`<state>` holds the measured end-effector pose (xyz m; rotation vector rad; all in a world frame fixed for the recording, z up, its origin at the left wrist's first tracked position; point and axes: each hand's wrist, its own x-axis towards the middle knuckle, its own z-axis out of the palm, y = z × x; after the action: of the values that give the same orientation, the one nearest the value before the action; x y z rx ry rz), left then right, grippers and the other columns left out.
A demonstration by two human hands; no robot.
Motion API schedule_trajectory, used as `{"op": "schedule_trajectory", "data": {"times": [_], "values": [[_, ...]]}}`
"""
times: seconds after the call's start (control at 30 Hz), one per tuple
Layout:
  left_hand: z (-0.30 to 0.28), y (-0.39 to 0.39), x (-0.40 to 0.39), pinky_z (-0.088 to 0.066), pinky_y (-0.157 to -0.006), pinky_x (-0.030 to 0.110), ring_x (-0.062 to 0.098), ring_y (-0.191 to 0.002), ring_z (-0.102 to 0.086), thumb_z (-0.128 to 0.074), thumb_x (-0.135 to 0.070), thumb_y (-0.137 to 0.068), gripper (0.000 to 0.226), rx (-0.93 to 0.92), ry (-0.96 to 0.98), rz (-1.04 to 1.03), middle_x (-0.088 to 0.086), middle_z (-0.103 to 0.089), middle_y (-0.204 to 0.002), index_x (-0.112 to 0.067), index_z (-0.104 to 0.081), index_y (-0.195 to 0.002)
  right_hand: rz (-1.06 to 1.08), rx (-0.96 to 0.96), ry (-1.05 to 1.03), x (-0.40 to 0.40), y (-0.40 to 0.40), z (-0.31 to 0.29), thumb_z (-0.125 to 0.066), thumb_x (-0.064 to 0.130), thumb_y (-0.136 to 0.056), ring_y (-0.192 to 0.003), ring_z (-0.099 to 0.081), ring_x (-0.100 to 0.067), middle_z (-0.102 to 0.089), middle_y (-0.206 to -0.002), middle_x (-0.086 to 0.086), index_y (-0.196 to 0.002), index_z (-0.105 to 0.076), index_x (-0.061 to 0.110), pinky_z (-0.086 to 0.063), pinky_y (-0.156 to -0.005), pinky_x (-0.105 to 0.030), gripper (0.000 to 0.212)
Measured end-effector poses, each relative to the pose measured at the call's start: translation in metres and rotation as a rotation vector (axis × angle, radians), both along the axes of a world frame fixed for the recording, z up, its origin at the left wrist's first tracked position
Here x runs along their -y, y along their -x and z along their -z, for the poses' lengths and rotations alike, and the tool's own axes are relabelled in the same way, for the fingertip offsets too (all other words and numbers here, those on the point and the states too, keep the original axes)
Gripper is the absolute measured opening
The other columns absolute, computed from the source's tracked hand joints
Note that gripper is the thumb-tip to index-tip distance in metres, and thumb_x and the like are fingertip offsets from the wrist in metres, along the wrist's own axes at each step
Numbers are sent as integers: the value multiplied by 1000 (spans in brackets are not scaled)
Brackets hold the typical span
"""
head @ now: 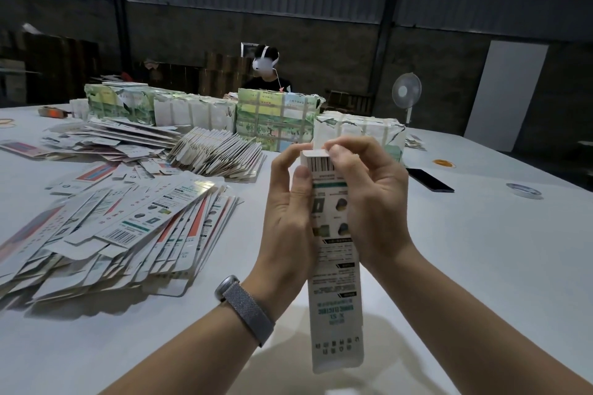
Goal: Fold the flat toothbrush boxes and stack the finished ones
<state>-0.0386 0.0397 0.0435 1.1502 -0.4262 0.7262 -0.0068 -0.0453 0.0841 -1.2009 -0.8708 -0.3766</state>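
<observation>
Toothbrush box (333, 253) between both hands' fingers (345, 151)

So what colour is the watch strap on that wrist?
The watch strap is grey with a woven look, seen best in the head view.
</observation>
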Motion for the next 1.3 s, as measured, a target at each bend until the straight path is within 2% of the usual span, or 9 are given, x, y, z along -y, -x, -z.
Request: {"op": "schedule_trajectory", "data": {"times": [0.1, 0.3, 0.5, 0.67, 0.83, 1.03, 1.13, 1.23, 1.3], "values": [[-1, 2, 0, -61, -66, 33, 18, -84, -72, -42, -36, -98, 24, -6, -36, 25, -1, -73, -98, -42, -55, -118, 0, -15, 8, 2, -1, -3, -54, 11, -89, -61, -66, -9, -68, -70, 10, -88, -65, 14, -54, -53, -22, 11], [-6, 4, 0, -59, -62, 30, 19, -82, -72, -43, -29, -98, 26, 21, -48, 16, 2, -73, -99, -30, -50, -124, 24, -2, 60, 2, 1, -7, -60, 16, -86, -66, -67, -10, -68, -73, 12, -91, -64, 17, -55, -56, -25, 7], [-2, 1, 2, -60, -62, 32, 21, -81, -74, -44, -33, -99, 26, -6, -43, 31, 3, -75, -102, -50, -59, -112, 31, -5, 86, 4, -3, -7, -60, 15, -83, -65, -68, -11, -67, -70, 10, -88, -63, 13, -55, -56, -24, 6], [0, -2, 1, -59, -65, 34, 23, -85, -74, -49, -40, -99, 21, 47, -86, -50, 4, -74, -105, -47, -58, -117, 56, -6, 99, 3, -2, -5, -64, 19, -83, -67, -67, -10, -67, -75, 10, -90, -65, 13, -55, -58, -24, 8], [1, -4, 2, -59, -71, 36, 24, -96, -74, -48, -42, -98, 28, 58, -114, -102, -1, -73, -113, -51, -57, -123, 129, 18, 130, 4, -3, -6, -66, 22, -84, -75, -69, -19, -68, -85, -3, -93, -68, 9, -58, -62, -28, 15], [0, -3, -1, -59, -72, 27, 18, -96, -75, -42, -29, -104, 38, 38, -170, -130, -9, -74, -114, -53, -52, -133, 198, 59, 141, 4, -3, -5, -64, 23, -87, -76, -68, -22, -67, -87, -7, -92, -67, 10, -59, -65, -32, 15], [1, -3, -2, -61, -74, 34, 17, -97, -75, -43, -32, -104, 38, 15, -210, -155, -12, -74, -112, -51, -49, -136, 181, 40, 115, 3, -3, -3, -63, 23, -87, -71, -68, -20, -68, -82, -2, -90, -66, 14, -58, -62, -31, 11], [2, -2, -5, -62, -77, 52, 25, -97, -75, -46, -43, -100, 40, 6, -245, -161, -8, -75, -111, -54, -46, -139, 153, 36, 63, 2, -2, -2, -62, 22, -88, -71, -66, -17, -66, -78, 7, -87, -65, 19, -56, -62, -31, 4], [1, -2, -6, -61, -78, 58, 27, -97, -75, -46, -45, -99, 43, 19, -267, -163, -9, -75, -111, -53, -45, -141, 140, 50, 45, 2, -1, -3, -61, 21, -90, -71, -64, -15, -65, -77, 10, -87, -64, 21, -55, -62, -30, 4]]}}
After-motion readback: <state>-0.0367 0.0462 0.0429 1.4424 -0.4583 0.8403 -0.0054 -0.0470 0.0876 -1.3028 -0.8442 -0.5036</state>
